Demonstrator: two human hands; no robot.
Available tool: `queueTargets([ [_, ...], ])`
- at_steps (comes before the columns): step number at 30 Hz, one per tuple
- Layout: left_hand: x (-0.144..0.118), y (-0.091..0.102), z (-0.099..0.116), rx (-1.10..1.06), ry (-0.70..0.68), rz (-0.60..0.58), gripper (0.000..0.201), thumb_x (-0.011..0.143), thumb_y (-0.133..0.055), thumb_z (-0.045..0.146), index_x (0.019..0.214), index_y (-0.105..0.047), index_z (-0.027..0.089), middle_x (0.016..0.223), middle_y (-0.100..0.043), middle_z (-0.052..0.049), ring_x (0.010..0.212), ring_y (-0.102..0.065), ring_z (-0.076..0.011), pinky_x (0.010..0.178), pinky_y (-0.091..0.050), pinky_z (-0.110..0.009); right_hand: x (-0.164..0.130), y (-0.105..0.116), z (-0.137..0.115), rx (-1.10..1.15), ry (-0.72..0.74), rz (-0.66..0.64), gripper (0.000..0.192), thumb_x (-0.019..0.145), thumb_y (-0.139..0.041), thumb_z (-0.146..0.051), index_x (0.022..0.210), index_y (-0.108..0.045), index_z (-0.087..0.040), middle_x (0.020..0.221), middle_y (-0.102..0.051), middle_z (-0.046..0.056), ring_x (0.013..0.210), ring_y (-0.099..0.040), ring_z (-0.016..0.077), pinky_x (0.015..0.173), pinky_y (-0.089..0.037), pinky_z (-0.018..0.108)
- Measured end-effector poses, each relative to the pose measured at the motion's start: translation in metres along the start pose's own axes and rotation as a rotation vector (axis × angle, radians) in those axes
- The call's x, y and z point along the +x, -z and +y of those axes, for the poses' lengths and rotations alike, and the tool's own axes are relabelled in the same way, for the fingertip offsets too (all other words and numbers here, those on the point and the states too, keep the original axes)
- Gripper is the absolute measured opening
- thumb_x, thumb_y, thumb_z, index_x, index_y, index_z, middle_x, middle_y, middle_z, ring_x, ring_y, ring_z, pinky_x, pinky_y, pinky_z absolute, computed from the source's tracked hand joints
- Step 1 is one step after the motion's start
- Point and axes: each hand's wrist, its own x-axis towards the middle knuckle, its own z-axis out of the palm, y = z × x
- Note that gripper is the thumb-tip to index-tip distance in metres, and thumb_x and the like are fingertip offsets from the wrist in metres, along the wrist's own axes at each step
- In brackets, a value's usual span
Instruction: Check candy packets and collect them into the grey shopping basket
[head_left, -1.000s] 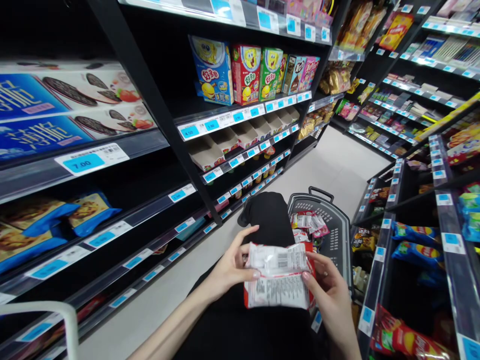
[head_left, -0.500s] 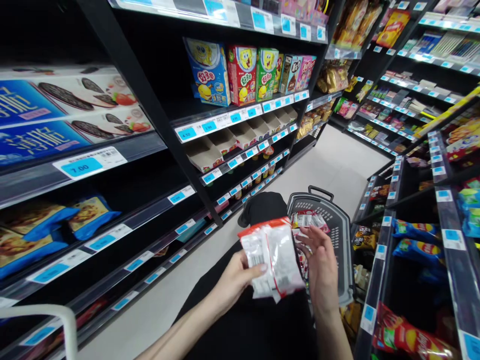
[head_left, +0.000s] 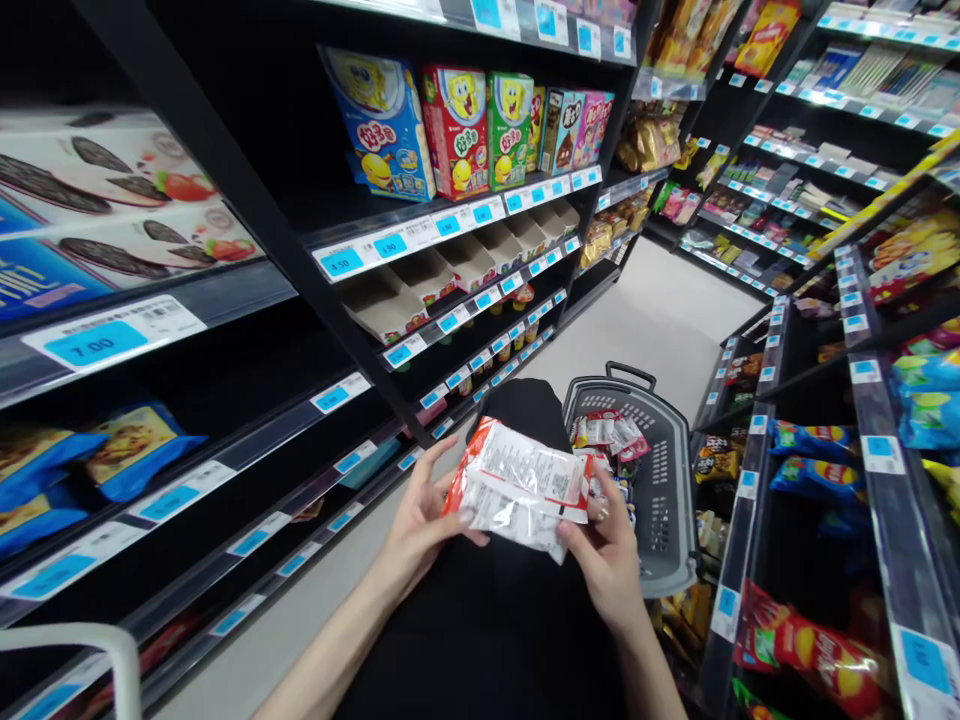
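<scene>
A white plastic snack packet [head_left: 517,485] with red-orange ends lies between both hands, its printed back turned up toward me. My left hand [head_left: 426,505] grips the packet's left end, thumb on top. At the other end my right hand [head_left: 609,535] pinches the packet's lower right corner, a ring showing on one finger. Below and right of the packet stands a grey shopping basket [head_left: 670,480] on the floor. Small red and white packets [head_left: 611,432] lie inside it, partly covered by my right hand.
On the left, a black shelf holds cartoon snack boxes [head_left: 456,135], open cardboard trays [head_left: 386,305] and blue biscuit boxes [head_left: 45,275]. Slanted racks on the right carry chip bags [head_left: 814,660]. A pale floor aisle [head_left: 656,300] runs ahead. A white curved bar [head_left: 120,650] shows at lower left.
The packet has been turned from upright to sideways. My right hand, free beside it before, has closed on its right end. The left hand has shifted left with the packet's edge.
</scene>
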Motion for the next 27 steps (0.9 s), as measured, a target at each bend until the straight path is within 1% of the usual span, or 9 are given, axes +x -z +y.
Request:
queueTargets([
  [1, 0.000, 0.005, 0.001, 0.059, -0.005, -0.065, 0.087, 0.066, -0.080, 0.019, 0.138, -0.033, 0.037, 0.113, -0.067, -0.006, 0.064, -0.066, -0.0167, 0.054, -0.056, -0.028, -0.002, 0.007, 0.001, -0.116, 0.040, -0.015, 0.051, 0.085, -0.066, -0.024, 0.133, -0.048, -0.029, 0.115, -0.070, 0.005, 0.103, -0.066, 0.0196, 0.089, -0.051, 0.032],
  [3, 0.000, 0.013, 0.002, 0.221, -0.009, -0.158, 0.073, 0.064, -0.081, 0.018, 0.128, -0.049, 0.033, 0.109, -0.067, -0.005, 0.069, -0.066, -0.0168, 0.060, -0.056, -0.028, -0.006, 0.017, 0.002, -0.316, 0.117, -0.041, 0.029, 0.084, -0.066, -0.025, 0.113, -0.064, -0.025, 0.104, -0.073, 0.005, 0.091, -0.069, 0.0197, 0.077, -0.053, 0.028],
  [5, 0.000, 0.016, 0.004, 0.421, 0.022, -0.207, 0.047, 0.062, -0.081, 0.019, 0.106, -0.068, 0.024, 0.093, -0.070, -0.004, 0.070, -0.064, -0.0169, 0.064, -0.053, -0.025, -0.012, 0.021, 0.004, -0.409, 0.165, -0.054, 0.017, 0.084, -0.066, -0.025, 0.100, -0.069, -0.024, 0.088, -0.074, 0.003, 0.076, -0.069, 0.0185, 0.067, -0.052, 0.026],
  [7, 0.000, 0.015, 0.006, 0.573, 0.045, -0.201, 0.030, 0.058, -0.082, 0.020, 0.087, -0.077, 0.020, 0.082, -0.073, -0.004, 0.071, -0.064, -0.0192, 0.066, -0.051, -0.026, -0.018, 0.021, 0.004, -0.423, 0.191, -0.067, 0.005, 0.082, -0.068, -0.026, 0.086, -0.071, -0.024, 0.075, -0.073, 0.001, 0.065, -0.068, 0.0172, 0.061, -0.050, 0.025],
  [11, 0.000, 0.006, 0.009, 0.668, -0.012, -0.132, 0.008, 0.055, -0.083, 0.024, 0.062, -0.079, 0.023, 0.065, -0.074, -0.006, 0.063, -0.064, -0.0213, 0.062, -0.049, -0.028, -0.028, 0.014, 0.004, -0.467, 0.250, -0.030, 0.015, 0.085, -0.063, -0.026, 0.071, -0.067, -0.023, 0.060, -0.068, -0.001, 0.054, -0.062, 0.0150, 0.054, -0.045, 0.024],
  [18, -0.002, -0.007, 0.013, 0.695, -0.063, -0.080, 0.012, 0.063, -0.079, 0.028, 0.054, -0.074, 0.021, 0.058, -0.069, -0.003, 0.057, -0.058, -0.0166, 0.056, -0.043, -0.024, -0.039, -0.003, 0.002, -0.518, 0.261, 0.162, 0.016, 0.089, -0.053, -0.019, 0.074, -0.056, -0.023, 0.061, -0.062, -0.003, 0.050, -0.057, 0.0119, 0.050, -0.039, 0.021],
  [23, -0.001, -0.018, 0.008, 0.589, 0.093, -0.069, 0.016, 0.067, -0.077, 0.027, 0.057, -0.070, 0.018, 0.058, -0.066, -0.001, 0.058, -0.056, -0.0141, 0.058, -0.043, -0.022, -0.038, -0.003, 0.008, -0.509, 0.249, 0.274, 0.011, 0.090, -0.055, -0.022, 0.079, -0.054, -0.024, 0.062, -0.058, -0.004, 0.052, -0.056, 0.0112, 0.051, -0.041, 0.020],
  [25, 0.001, -0.024, 0.000, 0.472, 0.111, -0.013, 0.014, 0.065, -0.079, 0.026, 0.066, -0.068, 0.017, 0.064, -0.067, 0.000, 0.061, -0.058, -0.0139, 0.059, -0.044, -0.022, -0.038, 0.004, 0.015, -0.439, 0.216, 0.329, 0.004, 0.089, -0.058, -0.026, 0.090, -0.055, -0.025, 0.071, -0.062, -0.002, 0.058, -0.061, 0.0124, 0.055, -0.047, 0.021],
  [27, 0.001, -0.029, -0.010, 0.260, 0.088, 0.041, 0.030, 0.063, -0.082, 0.026, 0.086, -0.063, 0.021, 0.073, -0.068, 0.002, 0.064, -0.062, -0.0149, 0.061, -0.048, -0.023, -0.041, 0.014, 0.021, -0.306, 0.105, 0.371, 0.024, 0.086, -0.062, -0.034, 0.106, -0.052, -0.025, 0.086, -0.066, 0.003, 0.067, -0.066, 0.0163, 0.060, -0.053, 0.024],
])
